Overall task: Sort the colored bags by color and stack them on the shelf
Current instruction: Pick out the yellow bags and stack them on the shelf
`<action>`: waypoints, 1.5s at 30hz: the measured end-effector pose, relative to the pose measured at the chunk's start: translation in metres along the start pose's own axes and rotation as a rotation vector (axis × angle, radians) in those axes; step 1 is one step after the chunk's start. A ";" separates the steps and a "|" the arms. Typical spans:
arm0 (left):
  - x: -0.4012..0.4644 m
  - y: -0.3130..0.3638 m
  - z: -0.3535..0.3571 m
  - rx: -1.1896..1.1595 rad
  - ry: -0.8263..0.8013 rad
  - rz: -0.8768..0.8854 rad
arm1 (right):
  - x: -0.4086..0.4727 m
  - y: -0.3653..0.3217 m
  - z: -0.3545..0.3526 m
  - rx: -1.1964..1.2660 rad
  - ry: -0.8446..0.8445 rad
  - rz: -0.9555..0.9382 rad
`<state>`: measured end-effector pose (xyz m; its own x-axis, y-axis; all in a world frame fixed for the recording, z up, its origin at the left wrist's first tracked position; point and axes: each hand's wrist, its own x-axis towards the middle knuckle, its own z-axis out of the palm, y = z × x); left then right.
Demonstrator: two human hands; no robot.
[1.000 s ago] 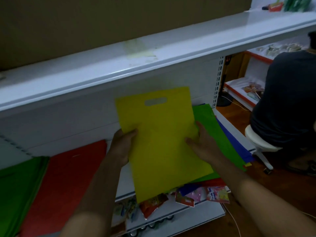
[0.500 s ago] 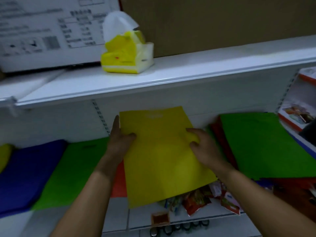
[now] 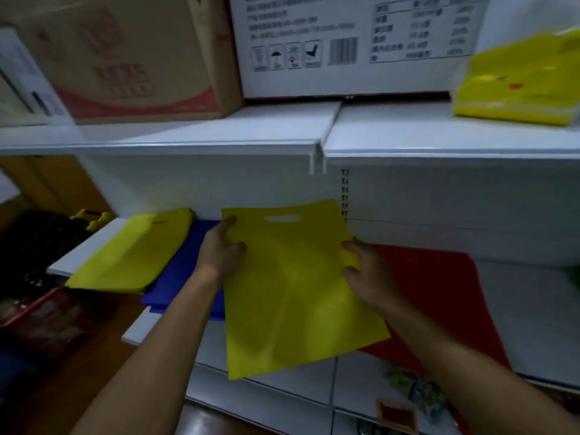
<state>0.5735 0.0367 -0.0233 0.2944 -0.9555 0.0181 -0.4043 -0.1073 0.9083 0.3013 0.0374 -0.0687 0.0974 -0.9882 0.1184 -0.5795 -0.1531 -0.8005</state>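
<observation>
Your left hand (image 3: 221, 255) and right hand (image 3: 368, 277) each pinch a side edge of the yellow bag (image 3: 298, 290), holding it between them. Left of your left hand, a blue bag (image 3: 185, 271) and a yellow stack (image 3: 135, 255) lie on the shelf (image 3: 518, 309); a red bag (image 3: 439, 293) lies under your right.

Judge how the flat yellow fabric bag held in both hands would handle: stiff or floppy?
The flat yellow fabric bag is probably floppy: its surface ripples between the left hand and right hand. Likely light, since fingertip pinches at the edges carry it.

boxes (image 3: 345, 42) on upper shelf (image 3: 219, 136) | bags (image 3: 131, 255) on lower shelf (image 3: 518, 309)
</observation>
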 end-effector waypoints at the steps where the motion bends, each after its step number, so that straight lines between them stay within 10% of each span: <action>1: 0.005 -0.007 -0.012 0.002 0.036 -0.007 | 0.008 -0.007 0.014 0.013 -0.036 -0.005; 30: 0.192 -0.177 -0.333 0.288 0.308 -0.053 | 0.128 -0.214 0.364 0.102 -0.115 0.022; 45: 0.299 -0.256 -0.353 0.285 0.059 -0.183 | 0.173 -0.207 0.461 -0.056 -0.335 0.120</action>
<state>1.0706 -0.1241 -0.1030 0.4301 -0.8969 -0.1024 -0.5638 -0.3555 0.7455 0.8109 -0.0977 -0.1530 0.2804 -0.9427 -0.1806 -0.6457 -0.0460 -0.7622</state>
